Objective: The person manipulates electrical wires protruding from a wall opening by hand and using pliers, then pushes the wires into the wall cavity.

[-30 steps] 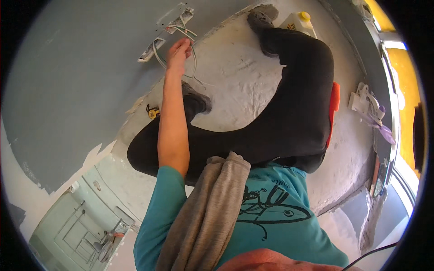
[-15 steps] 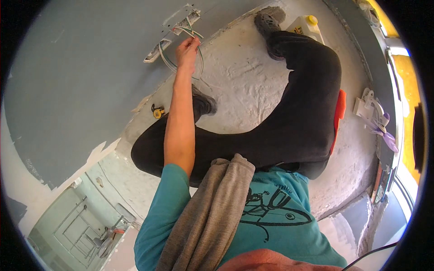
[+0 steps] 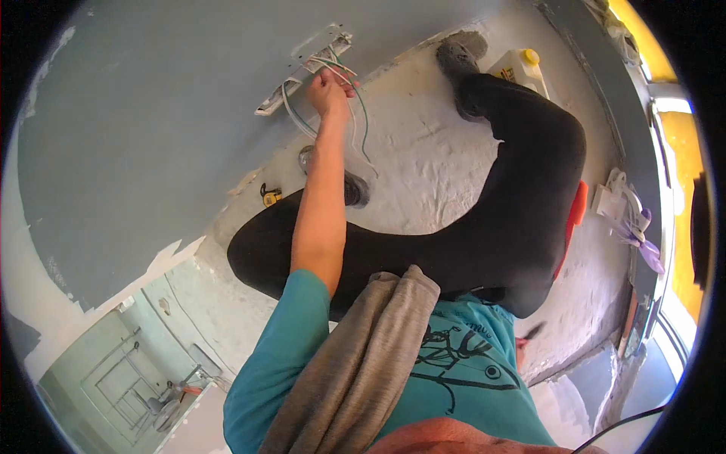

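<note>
My left hand reaches to the grey wall, its fingers closed on white and green electrical wires that come out of a slot-like wall box. Loose wire ends hang below the fingers, a green one curving toward the floor. Beside it, a second wall box has more wires running from it, partly behind my wrist. At the right edge of my teal shirt, a sliver of what looks like my right hand shows, next to a blurred dark object. Its fingers are hidden.
My black-trousered legs are bent across the rough floor. A small yellow-and-black tape measure lies by the wall. At the far right stands a white jug with a yellow cap. A white-and-purple item sits near the right wall.
My view has shifted a little. The left hand has turned and its fingers have spread somewhat around the wires. A sliver of hand and a dark object have appeared beside my shirt.
</note>
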`<state>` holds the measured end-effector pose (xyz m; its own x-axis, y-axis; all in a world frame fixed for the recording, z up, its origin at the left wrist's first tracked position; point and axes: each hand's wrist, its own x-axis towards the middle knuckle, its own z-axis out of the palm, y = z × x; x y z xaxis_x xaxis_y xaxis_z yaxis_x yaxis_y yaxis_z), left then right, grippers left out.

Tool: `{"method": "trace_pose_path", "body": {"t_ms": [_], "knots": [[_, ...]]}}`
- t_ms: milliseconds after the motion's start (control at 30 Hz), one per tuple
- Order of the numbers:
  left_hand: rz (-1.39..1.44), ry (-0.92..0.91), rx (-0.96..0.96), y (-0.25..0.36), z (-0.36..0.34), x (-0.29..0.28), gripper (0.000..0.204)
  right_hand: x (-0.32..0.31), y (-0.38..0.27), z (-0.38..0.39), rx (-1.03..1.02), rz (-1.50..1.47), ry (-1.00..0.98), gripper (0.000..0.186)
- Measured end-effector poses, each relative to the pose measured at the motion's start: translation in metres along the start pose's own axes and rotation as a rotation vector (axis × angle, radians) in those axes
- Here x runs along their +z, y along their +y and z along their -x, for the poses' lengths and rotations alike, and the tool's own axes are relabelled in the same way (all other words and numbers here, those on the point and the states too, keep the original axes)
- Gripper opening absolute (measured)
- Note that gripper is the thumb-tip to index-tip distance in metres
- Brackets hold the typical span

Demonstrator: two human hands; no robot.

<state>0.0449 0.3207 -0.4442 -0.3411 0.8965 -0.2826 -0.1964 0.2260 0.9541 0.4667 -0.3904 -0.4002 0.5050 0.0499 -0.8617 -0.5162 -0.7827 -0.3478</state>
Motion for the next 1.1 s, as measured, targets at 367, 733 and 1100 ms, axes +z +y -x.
{"method": "trace_pose_path", "body": {"t_ms": [367,733,1100], "knots": [[-0.114,0.188,0.043,0.005,-0.003,0.024,0.033,0.19,-0.352,0.175,-1.367,-0.301,0.021,0.016],[0.24,-0.011,-0.201,0.006,-0.011,0.002,0.008,0.571,-0.361,0.141,-1.241,0.165,-0.469,0.021],[0.067,-0.12,-0.169,0.015,-0.004,-0.028,0.019,0.678,-0.308,0.084,-0.658,-0.287,-0.918,0.036]]}}
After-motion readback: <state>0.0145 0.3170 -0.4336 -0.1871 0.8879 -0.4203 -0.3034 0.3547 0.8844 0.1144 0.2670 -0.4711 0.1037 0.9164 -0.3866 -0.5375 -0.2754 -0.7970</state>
